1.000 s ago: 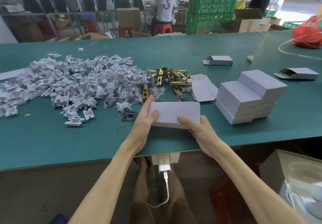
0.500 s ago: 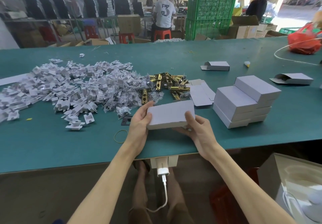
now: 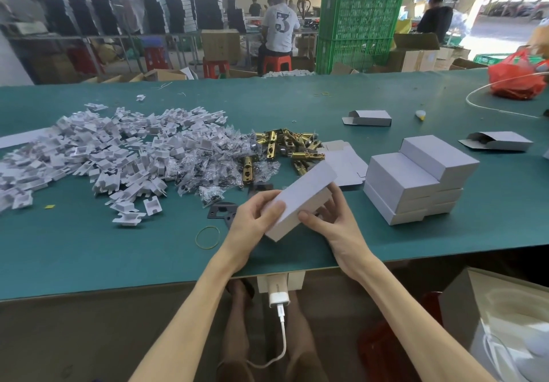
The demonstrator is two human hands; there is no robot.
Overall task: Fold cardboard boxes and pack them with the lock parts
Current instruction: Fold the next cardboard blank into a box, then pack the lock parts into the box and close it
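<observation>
I hold a closed white cardboard box point(image 3: 303, 194) tilted above the green table point(image 3: 89, 251), its far end raised toward the right. My left hand point(image 3: 255, 218) grips its near left end, thumb on top. My right hand point(image 3: 332, 218) holds its right side with the thumb on the front face and fingers underneath. Brass lock latches point(image 3: 285, 150) lie just beyond the box. A stack of closed white boxes point(image 3: 416, 185) stands to the right. Flat box blanks point(image 3: 344, 159) lie between latches and stack.
A big heap of white plastic inserts and small clear bags point(image 3: 118, 156) covers the left of the table. Black plates point(image 3: 221, 211) and a rubber band point(image 3: 208, 236) lie by my left hand. Two half-open boxes point(image 3: 368, 118) point(image 3: 502, 141) sit farther right. People work behind.
The box was flat on the table a second ago. Both hands have lifted it and turned it, so its right end now points up and away.
</observation>
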